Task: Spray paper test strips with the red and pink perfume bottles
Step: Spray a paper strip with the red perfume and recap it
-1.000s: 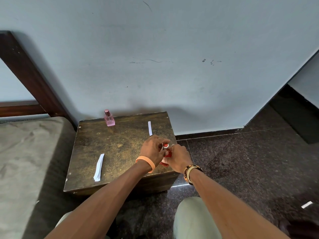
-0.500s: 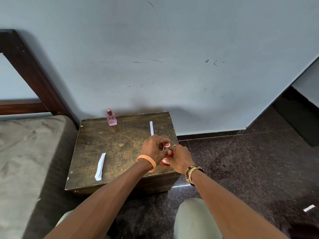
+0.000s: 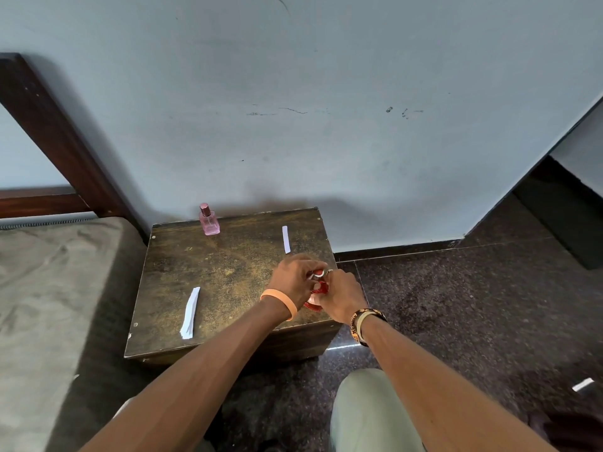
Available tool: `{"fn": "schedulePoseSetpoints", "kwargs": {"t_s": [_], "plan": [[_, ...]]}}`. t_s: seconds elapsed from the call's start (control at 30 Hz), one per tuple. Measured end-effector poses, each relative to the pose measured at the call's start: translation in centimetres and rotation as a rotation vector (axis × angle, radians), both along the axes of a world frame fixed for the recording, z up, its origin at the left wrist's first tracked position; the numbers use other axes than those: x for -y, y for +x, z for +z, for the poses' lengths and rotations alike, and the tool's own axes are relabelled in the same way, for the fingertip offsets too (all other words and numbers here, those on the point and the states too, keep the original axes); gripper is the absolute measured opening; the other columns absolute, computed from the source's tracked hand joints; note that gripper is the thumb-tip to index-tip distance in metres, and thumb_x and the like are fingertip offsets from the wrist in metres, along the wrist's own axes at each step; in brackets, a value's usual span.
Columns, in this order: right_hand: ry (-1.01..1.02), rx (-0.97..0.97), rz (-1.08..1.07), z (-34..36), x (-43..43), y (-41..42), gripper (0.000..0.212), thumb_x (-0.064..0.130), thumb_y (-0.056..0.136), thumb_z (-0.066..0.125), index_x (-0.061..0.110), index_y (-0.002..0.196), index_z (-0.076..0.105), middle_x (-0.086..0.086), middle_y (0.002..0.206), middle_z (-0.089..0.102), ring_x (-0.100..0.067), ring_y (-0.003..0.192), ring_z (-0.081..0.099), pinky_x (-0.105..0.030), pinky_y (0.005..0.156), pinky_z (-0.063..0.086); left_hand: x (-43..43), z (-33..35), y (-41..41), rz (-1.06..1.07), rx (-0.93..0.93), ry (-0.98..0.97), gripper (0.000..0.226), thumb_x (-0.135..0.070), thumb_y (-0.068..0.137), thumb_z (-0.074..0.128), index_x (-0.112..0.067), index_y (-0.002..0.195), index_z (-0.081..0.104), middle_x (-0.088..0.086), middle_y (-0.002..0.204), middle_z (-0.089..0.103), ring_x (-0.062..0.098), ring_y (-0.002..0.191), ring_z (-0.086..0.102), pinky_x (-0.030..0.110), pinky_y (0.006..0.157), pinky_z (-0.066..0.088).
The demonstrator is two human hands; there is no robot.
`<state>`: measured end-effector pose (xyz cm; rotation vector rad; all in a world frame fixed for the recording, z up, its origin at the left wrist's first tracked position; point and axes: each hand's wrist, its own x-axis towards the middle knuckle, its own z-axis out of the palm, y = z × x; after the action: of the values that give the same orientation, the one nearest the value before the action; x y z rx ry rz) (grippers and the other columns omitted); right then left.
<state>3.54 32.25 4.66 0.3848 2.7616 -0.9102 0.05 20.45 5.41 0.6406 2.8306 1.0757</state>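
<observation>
**A:** Head camera, looking down: two hands meet over the front right corner of a worn brown wooden counter (image 3: 195, 272). What have they got?

**B:** The red glass perfume bottle (image 3: 318, 290). The right hand (image 3: 341, 295) has its grip curled round the body. The left hand (image 3: 293, 278) has its fingertips pinched closed on the bottle's top. Whether the base touches the wood cannot be told.

**A:** Which step is this?

**B:** It looks like uncapping or readying the nozzle. Neither hand holds a strip, so the spraying seems not yet begun.

**A:** And the paper?

**B:** A single white paper strip (image 3: 286, 239) lies just beyond the hands, toward the wall. A small stack of white strips (image 3: 190, 313) lies at front left, well apart. The pink glass perfume bottle (image 3: 208, 220) stands upright at back left, untouched.

**A:** The next move?

**B:** Probably freeing the left hand for a strip, then pointing the nozzle at the paper.
</observation>
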Motion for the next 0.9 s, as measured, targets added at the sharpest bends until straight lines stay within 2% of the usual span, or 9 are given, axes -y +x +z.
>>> {"fn": "schedulePoseSetpoints", "kwargs": {"t_s": [0.13,0.23,0.47,0.53,0.63,0.8,0.9], "plan": [[-0.009,0.017,0.006,0.0,0.0,0.0,0.027,0.026,0.083,0.077,0.014,0.107,0.07,-0.003,0.098,0.073,-0.019,0.096,0.068,-0.028,0.086,0.052,0.2,-0.1,-0.1,0.056,0.07,0.042,0.031,-0.011,0.075,0.078,-0.02,0.105,0.073,-0.002,0.101,0.068,0.01,0.088,0.062,0.025,0.084,0.054],[-0.011,0.018,0.022,0.1,0.1,0.0,0.026,0.025,0.083,0.077,0.015,0.107,0.071,-0.004,0.097,0.073,-0.019,0.094,0.068,-0.028,0.086,0.053,0.4,-0.1,-0.2,0.02,0.034,0.008,0.028,-0.014,0.074,0.08,-0.019,0.101,0.073,-0.003,0.096,0.067,0.011,0.084,0.061,0.025,0.08,0.054],[-0.004,0.029,0.013,0.3,0.2,-0.1,0.015,0.021,0.087,0.072,0.015,0.1,0.07,-0.002,0.092,0.071,-0.019,0.091,0.068,-0.027,0.081,0.051,0.3,-1.0,0.3,0.058,-0.049,0.033,0.026,-0.01,0.076,0.075,-0.018,0.101,0.072,-0.002,0.099,0.069,0.015,0.09,0.063,0.037,0.082,0.055],[0.011,0.026,0.012,0.4,0.3,-0.2,0.012,0.021,0.088,0.07,0.014,0.099,0.069,-0.002,0.09,0.069,-0.02,0.091,0.067,-0.028,0.082,0.053,0.1,-0.8,0.1,0.009,-0.043,-0.047,0.029,-0.011,0.08,0.072,-0.02,0.107,0.069,-0.001,0.106,0.065,0.018,0.096,0.062,0.039,0.085,0.054],[0.025,0.012,0.016,0.4,0.3,-0.1,0.015,0.019,0.089,0.068,0.012,0.103,0.069,-0.005,0.097,0.072,-0.022,0.094,0.068,-0.03,0.086,0.054,-0.2,-0.2,-0.4,-0.099,-0.057,-0.229,0.038,-0.012,0.087,0.064,-0.024,0.123,0.06,0.002,0.121,0.059,0.024,0.11,0.058,0.039,0.091,0.053],[0.054,0.0,0.032,0.5,0.4,0.0,0.021,0.021,0.09,0.068,0.011,0.109,0.069,-0.007,0.102,0.071,-0.023,0.098,0.068,-0.033,0.088,0.055,0.3,-0.1,-0.2,-0.032,-0.043,-0.162,0.023,-0.015,0.087,0.065,-0.022,0.108,0.07,-0.003,0.114,0.066,0.019,0.106,0.06,0.037,0.09,0.05],[0.051,-0.006,0.028,0.4,0.4,0.1,0.022,0.021,0.091,0.067,0.013,0.112,0.068,-0.006,0.103,0.071,-0.022,0.099,0.067,-0.029,0.087,0.052,0.2,0.1,-0.3,-0.056,-0.056,-0.193,0.031,-0.015,0.087,0.066,-0.021,0.117,0.067,-0.002,0.119,0.065,0.02,0.11,0.06,0.039,0.094,0.05]]}}
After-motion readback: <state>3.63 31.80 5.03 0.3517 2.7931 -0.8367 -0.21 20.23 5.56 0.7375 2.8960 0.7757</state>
